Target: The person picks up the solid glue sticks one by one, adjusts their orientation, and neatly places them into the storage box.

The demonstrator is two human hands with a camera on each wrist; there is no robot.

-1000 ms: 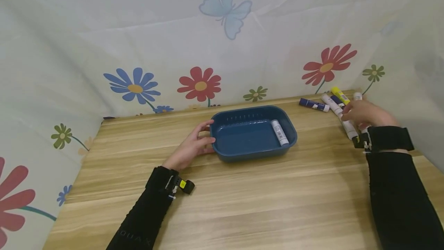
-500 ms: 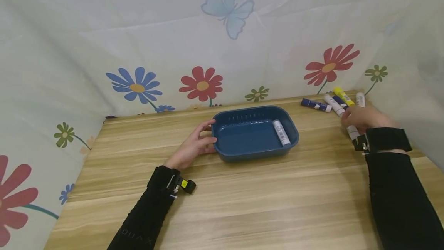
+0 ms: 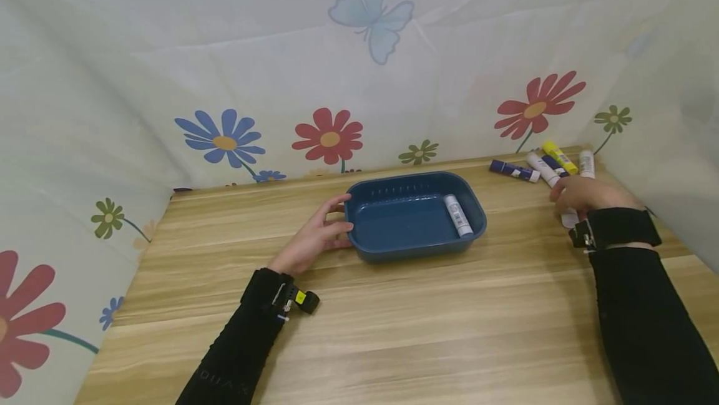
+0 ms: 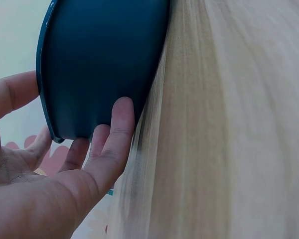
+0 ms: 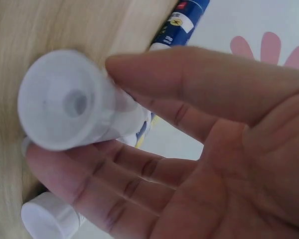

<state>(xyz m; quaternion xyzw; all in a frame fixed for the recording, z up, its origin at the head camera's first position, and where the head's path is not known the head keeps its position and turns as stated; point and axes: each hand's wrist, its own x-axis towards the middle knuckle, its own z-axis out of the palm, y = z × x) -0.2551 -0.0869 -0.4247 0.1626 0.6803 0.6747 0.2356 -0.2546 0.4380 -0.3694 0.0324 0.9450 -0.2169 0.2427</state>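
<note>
My left hand [image 3: 309,239] touches the left end of a blue plastic basket [image 3: 393,254], its fingers fairly straight along the outer wall and rim. One white glue stick [image 3: 459,216] lies in the basket's right side. At the far right, my right hand [image 3: 598,196] pinches a white glue stick [image 5: 62,102] between thumb and fingers. That stick's round end, with a small hole, faces the right wrist camera; the fingers cover part of its body. Beyond this hand lie a yellow glue stick [image 3: 560,157], white glue sticks and a dark blue glue stick [image 3: 513,171].
The wood-grain table [image 3: 421,324] meets a pale flowered sheet [image 3: 253,74] at its back and sides. Another white stick [image 3: 586,163] lies by the right side sheet. In the right wrist view, a white stick end [image 5: 50,216] shows below the fingers.
My right fingers have closed in around a white glue stick among the pile. My left hand and the basket keep their places; the whole head view shifts slightly.
</note>
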